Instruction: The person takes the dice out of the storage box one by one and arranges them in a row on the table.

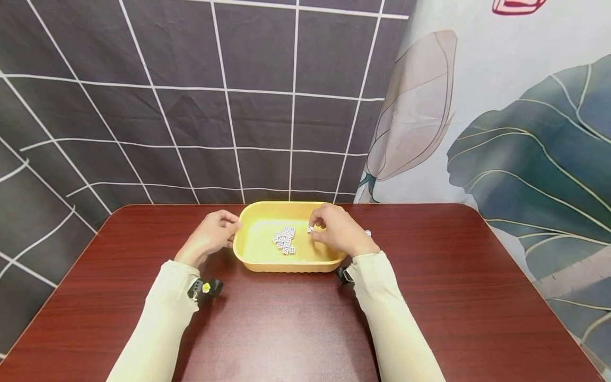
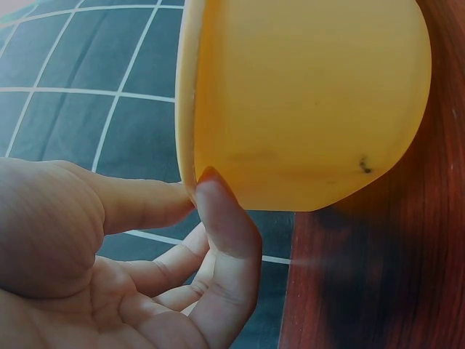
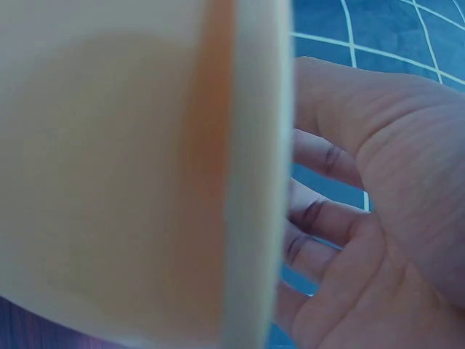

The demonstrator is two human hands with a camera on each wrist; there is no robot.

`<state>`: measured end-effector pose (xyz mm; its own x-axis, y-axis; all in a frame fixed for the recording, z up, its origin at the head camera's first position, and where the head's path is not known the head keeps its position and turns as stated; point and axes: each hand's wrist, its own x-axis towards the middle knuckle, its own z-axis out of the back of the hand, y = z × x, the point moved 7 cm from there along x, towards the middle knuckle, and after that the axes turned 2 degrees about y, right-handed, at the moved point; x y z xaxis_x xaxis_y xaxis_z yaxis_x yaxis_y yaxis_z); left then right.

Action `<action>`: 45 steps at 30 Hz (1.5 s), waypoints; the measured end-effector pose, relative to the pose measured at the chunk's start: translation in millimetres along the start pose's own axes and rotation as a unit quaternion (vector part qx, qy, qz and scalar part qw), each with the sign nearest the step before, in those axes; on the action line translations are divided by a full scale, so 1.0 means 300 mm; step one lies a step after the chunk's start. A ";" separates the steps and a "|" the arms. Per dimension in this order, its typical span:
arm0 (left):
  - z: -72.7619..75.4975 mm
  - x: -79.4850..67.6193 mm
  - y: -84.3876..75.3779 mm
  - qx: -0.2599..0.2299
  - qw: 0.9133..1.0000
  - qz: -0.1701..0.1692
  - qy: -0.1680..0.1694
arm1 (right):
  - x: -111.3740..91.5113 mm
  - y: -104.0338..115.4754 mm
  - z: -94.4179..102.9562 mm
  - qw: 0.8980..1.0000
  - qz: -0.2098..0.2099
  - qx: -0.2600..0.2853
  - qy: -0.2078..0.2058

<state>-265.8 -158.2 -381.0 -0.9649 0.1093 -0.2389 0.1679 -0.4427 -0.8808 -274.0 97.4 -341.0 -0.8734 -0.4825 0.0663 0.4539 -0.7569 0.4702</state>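
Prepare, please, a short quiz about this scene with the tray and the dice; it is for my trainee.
1. Multiple choice: What does the right grip pinch over the yellow tray?
A) a spoon
B) a white die
C) a pencil

2. True or false: The left grip is apart from the yellow tray.

3. Short answer: Seen from the person, on which side of the yellow tray does a partly hidden die show outside it?

Key:
1. B.
2. False; it pinches the rim at the left end.
3. The right side, just past the right wrist.
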 end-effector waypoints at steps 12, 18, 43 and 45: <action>0.001 -0.002 0.000 0.000 1.000 0.002 0.000 | -0.022 -0.022 0.049 1.000 0.005 0.002 -0.020; 0.000 -0.002 0.000 -0.001 1.000 0.002 0.000 | -0.028 -0.049 0.063 0.999 -0.002 0.014 -0.029; 0.000 0.004 0.001 -0.004 1.000 -0.003 0.001 | -0.076 -0.148 0.127 0.997 -0.044 0.038 -0.045; -0.001 0.004 0.001 -0.004 1.000 -0.003 0.001 | -0.079 -0.155 0.129 0.997 -0.048 0.038 -0.045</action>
<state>-266.9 -158.0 -381.6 -0.9653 0.1144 -0.2346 0.1638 -0.4344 -0.8857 -281.3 161.2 -330.4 -0.9257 -0.3658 0.0959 0.3567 -0.7603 0.5429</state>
